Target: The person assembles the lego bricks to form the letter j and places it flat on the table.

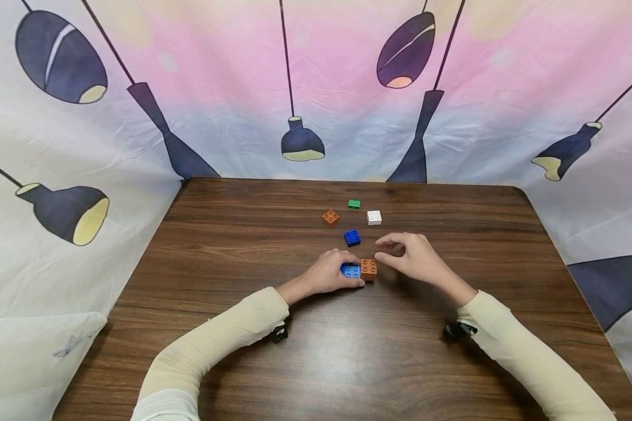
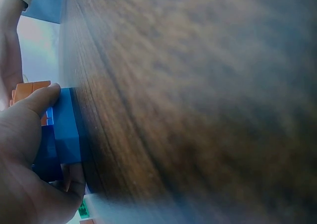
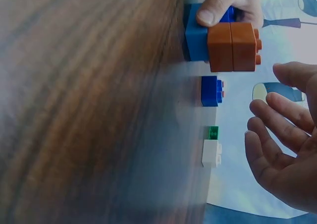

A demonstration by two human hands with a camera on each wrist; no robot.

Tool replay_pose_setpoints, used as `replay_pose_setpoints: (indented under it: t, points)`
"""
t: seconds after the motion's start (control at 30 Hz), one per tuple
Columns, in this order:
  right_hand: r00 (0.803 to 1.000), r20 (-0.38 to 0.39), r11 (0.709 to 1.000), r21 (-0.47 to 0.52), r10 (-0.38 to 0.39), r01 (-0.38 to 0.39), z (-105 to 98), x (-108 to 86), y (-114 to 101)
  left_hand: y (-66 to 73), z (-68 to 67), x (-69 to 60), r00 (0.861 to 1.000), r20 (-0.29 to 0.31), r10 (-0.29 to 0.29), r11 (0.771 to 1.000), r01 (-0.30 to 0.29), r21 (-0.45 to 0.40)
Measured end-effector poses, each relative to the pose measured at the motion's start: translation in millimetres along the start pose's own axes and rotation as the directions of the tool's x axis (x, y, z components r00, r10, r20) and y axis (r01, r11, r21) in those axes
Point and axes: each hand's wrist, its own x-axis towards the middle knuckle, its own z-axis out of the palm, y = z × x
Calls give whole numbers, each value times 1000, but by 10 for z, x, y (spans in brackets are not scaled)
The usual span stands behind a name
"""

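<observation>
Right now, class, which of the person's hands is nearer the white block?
Right: the right hand is in front and slightly right of the white block; the left hand, gripping joined blocks, is farther off, front-left.

We can read no text, label, brand, number or sign in any of the three views. On the round-studded light blue plastic brick (image 1: 351, 272) and the round-studded orange plastic block (image 1: 368, 266), any marks are too small for us to make out, and the pastel cloth backdrop (image 1: 232, 82) printed with dark pendant lamps (image 1: 302, 140) shows us pictures, not letters.
</observation>
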Motion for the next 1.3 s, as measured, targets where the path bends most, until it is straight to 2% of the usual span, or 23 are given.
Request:
replay_pose_setpoints:
  t: [0.33,0.77,0.93,1.3]
  points:
    - [1000,-23,1000,-6,-5,5,29,203,128,-5,8,-1,1000,12,-14,1000,14,6]
    - [998,46,999,15,36,-36,146,492,263,-2,10,13,1000,16,-15,1000,15,22]
    - [997,70,999,13,43,-44,209,595,277,11,-5,0,1000,-4,0,1000,1,31]
    - [995,95,1000,-15,19,-18,339,728,248,4,-3,-11,1000,-2,4,1000,-4,21]
